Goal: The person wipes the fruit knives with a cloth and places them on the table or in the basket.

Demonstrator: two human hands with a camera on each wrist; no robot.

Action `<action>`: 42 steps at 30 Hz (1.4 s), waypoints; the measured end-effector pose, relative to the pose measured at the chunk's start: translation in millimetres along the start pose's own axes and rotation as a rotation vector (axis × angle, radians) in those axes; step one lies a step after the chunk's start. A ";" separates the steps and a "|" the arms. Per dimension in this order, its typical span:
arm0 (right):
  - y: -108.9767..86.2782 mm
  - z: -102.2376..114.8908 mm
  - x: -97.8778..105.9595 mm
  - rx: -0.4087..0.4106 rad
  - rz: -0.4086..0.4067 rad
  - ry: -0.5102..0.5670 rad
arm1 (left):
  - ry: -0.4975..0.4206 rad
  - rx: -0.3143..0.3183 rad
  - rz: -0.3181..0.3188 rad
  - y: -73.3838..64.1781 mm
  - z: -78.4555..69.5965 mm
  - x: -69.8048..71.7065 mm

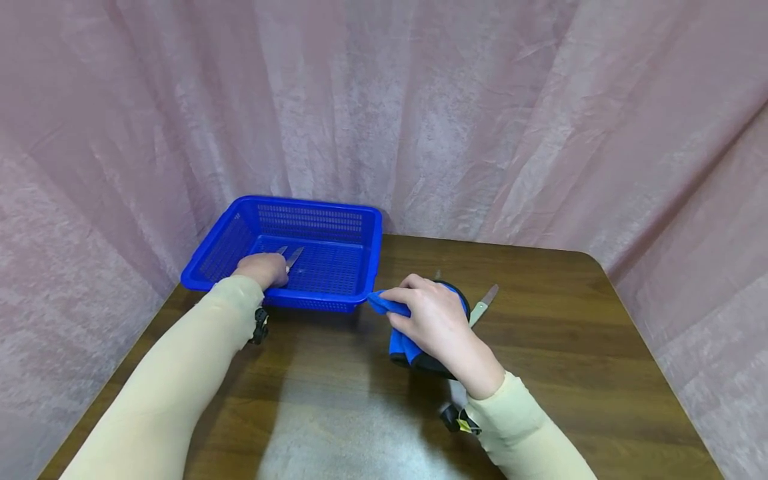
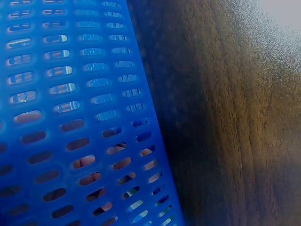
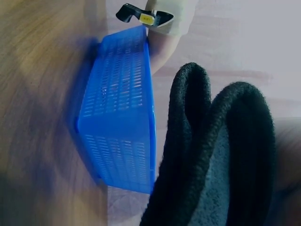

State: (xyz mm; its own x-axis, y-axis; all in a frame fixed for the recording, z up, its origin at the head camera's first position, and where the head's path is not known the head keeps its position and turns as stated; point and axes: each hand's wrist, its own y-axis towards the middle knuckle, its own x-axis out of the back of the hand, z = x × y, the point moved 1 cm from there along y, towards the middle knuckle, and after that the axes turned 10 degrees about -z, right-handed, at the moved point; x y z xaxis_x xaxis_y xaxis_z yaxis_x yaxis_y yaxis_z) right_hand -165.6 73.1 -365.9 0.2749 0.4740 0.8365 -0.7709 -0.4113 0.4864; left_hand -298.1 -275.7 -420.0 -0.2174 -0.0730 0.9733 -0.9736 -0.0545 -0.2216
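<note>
My left hand (image 1: 264, 269) reaches down inside a blue plastic basket (image 1: 379, 260) and holds a small knife (image 1: 295, 257) near its handle, the blade pointing away. Another knife blade (image 1: 282, 250) shows just beyond the hand. Through the basket's slots in the left wrist view, parts of the fingers (image 2: 89, 179) and pale green pieces are visible. My right hand (image 1: 433, 319) grips a folded blue cloth (image 1: 403, 343) with black edging, which looms dark in the right wrist view. Beside that hand, a knife (image 1: 480, 311) with a pale green handle lies on the table, partly hidden.
The basket stands at the back left of the brown wooden table (image 1: 576, 347). Pink curtains (image 1: 456, 120) hang behind and at both sides. A pale, blurred piece (image 1: 458, 393) shows beneath the right wrist.
</note>
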 end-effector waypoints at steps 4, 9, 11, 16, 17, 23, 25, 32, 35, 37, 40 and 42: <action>0.0 -1.6 0.5 0.006 -0.005 0.001 | -0.006 0.006 0.000 -0.2 -0.4 0.6; -1.8 -5.2 1.6 0.001 0.000 -0.005 | -0.005 0.010 -0.020 -5.9 -4.0 6.7; -2.7 -6.9 2.8 -0.004 0.003 -0.008 | -0.008 0.003 -0.044 -8.8 -5.4 10.3; -5.2 -12.2 4.4 -0.014 0.015 -0.018 | -0.029 -0.048 -0.119 -15.4 -11.1 19.1; -5.7 -13.5 4.5 -0.013 0.014 -0.018 | -0.035 -0.061 -0.137 -16.9 -12.8 20.8; -8.2 -21.4 6.7 -0.014 0.004 -0.021 | -0.066 -0.123 -0.231 -24.3 -21.2 26.6; -9.6 -24.5 7.7 -0.021 0.003 -0.026 | -0.069 -0.134 -0.242 -26.0 -23.3 26.5; -16.7 -37.0 11.7 -0.056 0.005 -0.034 | -0.051 -0.193 -0.323 -35.5 -37.8 27.1; -20.4 -42.5 13.1 -0.082 0.016 -0.042 | -0.054 -0.222 -0.349 -41.3 -46.1 27.6; -22.8 -45.9 14.3 -0.093 0.021 -0.044 | -0.065 -0.237 -0.366 -45.2 -51.7 27.5; -26.0 -50.8 16.2 -0.103 0.017 -0.045 | -0.087 -0.261 -0.402 -51.4 -60.9 27.7; -28.2 -54.2 17.7 -0.110 0.012 -0.046 | -0.096 -0.280 -0.422 -55.7 -67.3 27.6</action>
State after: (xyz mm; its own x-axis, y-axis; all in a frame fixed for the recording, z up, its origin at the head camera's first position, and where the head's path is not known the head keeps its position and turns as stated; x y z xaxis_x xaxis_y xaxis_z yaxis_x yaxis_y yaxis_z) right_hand -170.1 135.3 -378.5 0.2896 0.4328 0.8537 -0.8321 -0.3270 0.4480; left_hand -254.6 -207.6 -376.8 0.1932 -0.1938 0.9618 -0.9591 0.1692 0.2268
